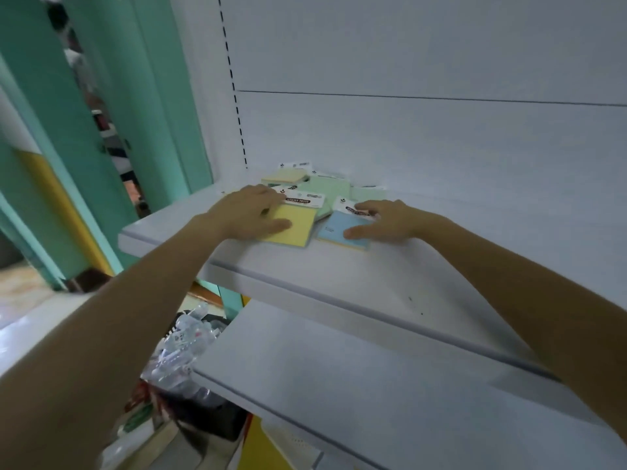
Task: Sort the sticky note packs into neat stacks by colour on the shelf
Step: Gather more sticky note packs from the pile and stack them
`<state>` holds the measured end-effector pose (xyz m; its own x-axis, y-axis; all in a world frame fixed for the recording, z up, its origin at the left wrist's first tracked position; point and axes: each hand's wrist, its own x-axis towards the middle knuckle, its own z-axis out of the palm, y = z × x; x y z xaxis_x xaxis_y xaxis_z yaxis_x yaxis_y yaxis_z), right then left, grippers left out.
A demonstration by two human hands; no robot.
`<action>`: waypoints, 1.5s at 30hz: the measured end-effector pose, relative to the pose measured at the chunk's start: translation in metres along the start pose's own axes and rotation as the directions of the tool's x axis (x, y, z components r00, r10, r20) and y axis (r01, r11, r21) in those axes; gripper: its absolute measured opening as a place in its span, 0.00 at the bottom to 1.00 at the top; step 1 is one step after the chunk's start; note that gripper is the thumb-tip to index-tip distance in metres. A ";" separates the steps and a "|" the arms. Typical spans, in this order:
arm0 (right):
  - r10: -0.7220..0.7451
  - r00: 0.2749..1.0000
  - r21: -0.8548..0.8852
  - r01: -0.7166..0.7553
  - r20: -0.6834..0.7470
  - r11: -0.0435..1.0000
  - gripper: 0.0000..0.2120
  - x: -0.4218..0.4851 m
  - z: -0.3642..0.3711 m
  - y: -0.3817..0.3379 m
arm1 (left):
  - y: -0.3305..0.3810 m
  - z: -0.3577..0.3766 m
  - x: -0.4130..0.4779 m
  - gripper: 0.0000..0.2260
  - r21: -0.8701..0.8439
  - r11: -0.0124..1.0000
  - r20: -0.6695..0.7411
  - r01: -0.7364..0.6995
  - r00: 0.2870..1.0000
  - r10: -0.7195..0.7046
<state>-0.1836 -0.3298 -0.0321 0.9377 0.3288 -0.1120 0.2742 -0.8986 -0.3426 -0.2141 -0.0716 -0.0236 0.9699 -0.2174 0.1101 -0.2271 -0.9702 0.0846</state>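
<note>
Several sticky note packs lie in a loose pile near the left end of a white shelf (pixel 339 279). My left hand (pixel 247 212) grips a yellow pack (pixel 298 225) at the front left, thumb on its face and fingers over its white header. My right hand (pixel 390 220) grips a blue pack (pixel 334 228) that lies on a yellow one, thumb on the blue face, fingers on the header. Behind them are green packs (pixel 330 189) and another pale yellow pack (pixel 285 176) by the back wall.
The white back panel (pixel 407 130) rises right behind the pile. A second white shelf (pixel 373 385) sits lower and nearer. To the left are teal door frames (pixel 163 113), and below left a black bin (pixel 210 412) with crumpled plastic.
</note>
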 end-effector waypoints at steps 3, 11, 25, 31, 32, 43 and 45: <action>0.013 1.000 0.112 -0.016 0.026 0.994 0.40 0.006 -0.007 0.004 | -0.007 0.002 0.009 0.30 -0.009 1.000 0.005 -0.009 1.000 0.009; 0.130 0.990 0.136 -0.122 -0.051 0.983 0.38 -0.007 -0.001 -0.007 | -0.010 -0.001 0.018 0.27 -0.085 0.991 -0.051 -0.099 0.994 0.095; 0.305 0.846 0.527 -0.033 -0.437 0.849 0.21 -0.059 0.028 -0.030 | 0.003 0.004 0.004 0.22 -0.636 0.739 -0.314 -0.223 0.949 0.016; 0.461 0.750 0.658 -0.047 -0.473 0.752 0.23 -0.116 0.011 0.007 | 0.054 -0.001 0.006 0.22 -0.881 0.437 -0.219 -0.183 0.975 -0.033; 0.485 0.737 0.671 -0.057 -0.471 0.739 0.23 -0.127 0.008 0.016 | 0.068 0.000 0.006 0.23 -0.892 0.416 -0.210 -0.178 0.977 -0.033; 0.726 0.584 0.888 -0.017 -0.364 0.459 0.20 -0.253 -0.037 0.146 | 0.262 0.017 0.016 0.22 -0.971 0.238 0.017 -0.005 0.996 0.091; 0.732 0.576 0.893 -0.009 -0.364 0.450 0.20 -0.271 -0.050 0.181 | 0.299 0.025 0.021 0.22 -0.972 0.235 0.029 0.009 0.996 0.082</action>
<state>-0.3773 -0.5958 -0.0173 0.8184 -0.5741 0.0239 -0.0751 -0.1482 -0.9861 -0.2599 -0.3693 -0.0206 0.9502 -0.2991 0.0881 -0.1308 -0.1258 0.9834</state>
